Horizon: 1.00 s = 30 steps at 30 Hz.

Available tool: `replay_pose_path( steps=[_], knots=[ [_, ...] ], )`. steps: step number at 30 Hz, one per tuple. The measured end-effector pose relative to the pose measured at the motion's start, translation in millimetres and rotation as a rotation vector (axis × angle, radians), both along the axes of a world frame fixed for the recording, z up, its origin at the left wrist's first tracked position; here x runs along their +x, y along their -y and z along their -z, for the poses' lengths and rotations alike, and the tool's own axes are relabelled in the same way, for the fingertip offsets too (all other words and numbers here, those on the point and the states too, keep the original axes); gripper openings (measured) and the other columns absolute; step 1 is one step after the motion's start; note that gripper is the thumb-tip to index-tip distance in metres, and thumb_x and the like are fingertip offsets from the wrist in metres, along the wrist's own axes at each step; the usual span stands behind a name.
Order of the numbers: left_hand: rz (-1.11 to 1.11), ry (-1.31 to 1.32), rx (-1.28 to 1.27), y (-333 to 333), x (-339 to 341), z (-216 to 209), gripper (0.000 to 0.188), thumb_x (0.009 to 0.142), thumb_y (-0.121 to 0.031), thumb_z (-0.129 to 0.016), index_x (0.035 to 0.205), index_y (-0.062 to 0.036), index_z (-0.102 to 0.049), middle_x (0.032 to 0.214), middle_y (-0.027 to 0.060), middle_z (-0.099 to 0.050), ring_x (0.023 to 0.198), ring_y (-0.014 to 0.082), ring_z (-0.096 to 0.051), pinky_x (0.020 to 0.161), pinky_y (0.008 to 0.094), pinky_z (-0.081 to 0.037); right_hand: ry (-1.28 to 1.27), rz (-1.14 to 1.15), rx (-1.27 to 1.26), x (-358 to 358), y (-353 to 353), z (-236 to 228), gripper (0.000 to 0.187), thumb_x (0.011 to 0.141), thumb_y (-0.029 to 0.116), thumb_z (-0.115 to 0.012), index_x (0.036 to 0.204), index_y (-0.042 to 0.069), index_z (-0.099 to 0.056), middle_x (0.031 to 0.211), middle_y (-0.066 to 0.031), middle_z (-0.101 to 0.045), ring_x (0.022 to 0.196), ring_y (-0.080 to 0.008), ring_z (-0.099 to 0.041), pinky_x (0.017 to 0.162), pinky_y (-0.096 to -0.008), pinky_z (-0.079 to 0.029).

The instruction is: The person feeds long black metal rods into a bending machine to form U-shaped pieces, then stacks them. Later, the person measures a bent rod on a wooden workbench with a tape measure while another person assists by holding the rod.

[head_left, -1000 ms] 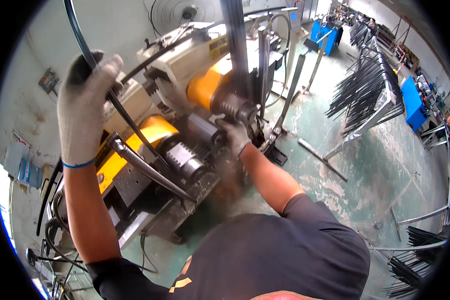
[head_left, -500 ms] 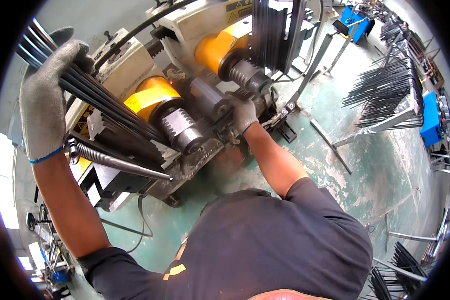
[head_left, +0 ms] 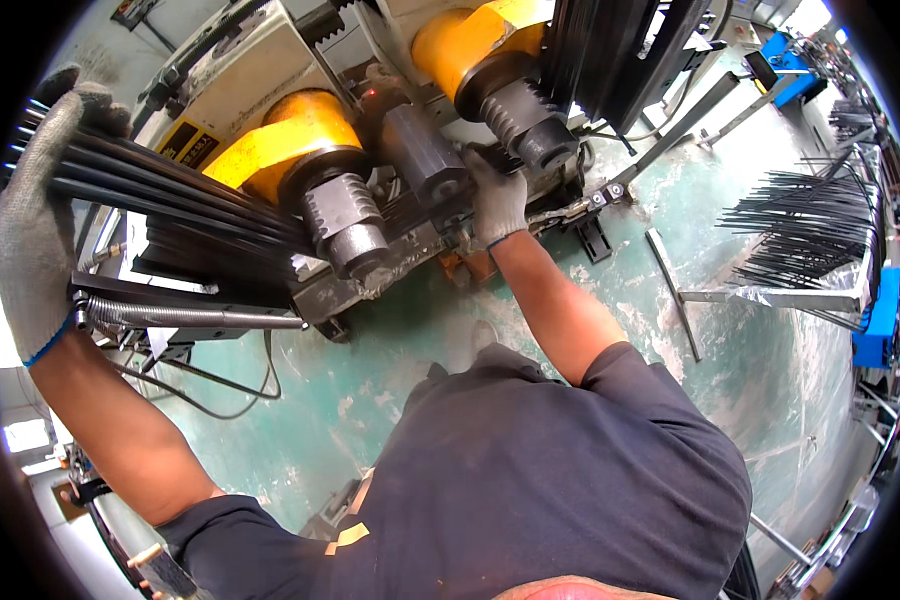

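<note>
My left hand (head_left: 40, 215), in a grey knit glove, is wrapped round a bundle of long black rods (head_left: 180, 195) at the upper left. From there the bundle slants down and right, passing behind the left toothed metal roller (head_left: 345, 215). My right hand (head_left: 500, 205), gloved alike, is closed beside the dark six-sided metal block (head_left: 420, 150), between the two rollers. Its fingertips are partly hidden, and dark strip-like ends show by them; I cannot make out what it grips. The right toothed roller (head_left: 520, 115) sits just above this hand.
Yellow roller housings (head_left: 300, 140) belong to the machine before me. A coil spring (head_left: 160, 314) lies under the rods. More black lengths (head_left: 600, 60) stand at the upper right. On the right, a rack (head_left: 770, 298) holds many black rods, near a metal bar (head_left: 673, 290) on the green floor.
My view has shifted, so the machine appears higher. My left hand sits farther left and lower in the picture, still round the rods. My right hand stays by the six-sided block.
</note>
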<state>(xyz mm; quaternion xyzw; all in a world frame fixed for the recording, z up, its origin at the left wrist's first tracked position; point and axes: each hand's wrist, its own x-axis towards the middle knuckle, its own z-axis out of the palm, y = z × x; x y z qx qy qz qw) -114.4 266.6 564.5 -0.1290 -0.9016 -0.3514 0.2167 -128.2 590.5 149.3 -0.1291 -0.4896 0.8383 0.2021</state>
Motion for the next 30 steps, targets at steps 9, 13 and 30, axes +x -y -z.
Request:
replay_pose_path(
  steps=[9,13,30],
  knots=[
    [-0.049,-0.008,-0.114,-10,7,-5,0.048,0.104,-0.051,-0.061,0.119,-0.0086,-0.081,0.112,0.0115,-0.08,0.116,0.0239,-0.073,0.117,0.0412,-0.045,0.012,0.012,-0.053,-6,-3,7,0.025,0.093,0.009,-0.078,0.114,-0.004,-0.074,0.11,-0.0098,-0.077,0.101,-0.0205,-0.07,0.096,-0.0359,-0.051],
    [-0.089,-0.036,-0.204,-5,6,-2,0.047,0.106,-0.049,-0.06,0.117,-0.0088,-0.081,0.11,0.0109,-0.081,0.113,0.0245,-0.075,0.117,0.0408,-0.045,0.023,0.025,-0.08,-5,-1,5,0.026,0.092,0.009,-0.079,0.114,-0.003,-0.073,0.111,-0.0097,-0.076,0.101,-0.0202,-0.069,0.096,-0.0365,-0.051],
    [-0.242,-0.122,0.072,-30,200,48,0.04,0.111,-0.006,-0.043,0.144,-0.0017,-0.066,0.128,0.0161,-0.073,0.119,0.0255,-0.069,0.109,0.0385,-0.055,0.047,0.06,0.05,183,-102,-57,0.018,0.094,0.006,-0.074,0.11,-0.002,-0.072,0.099,-0.0018,-0.075,0.09,-0.0128,-0.067,0.085,-0.0324,-0.055]
  ],
)
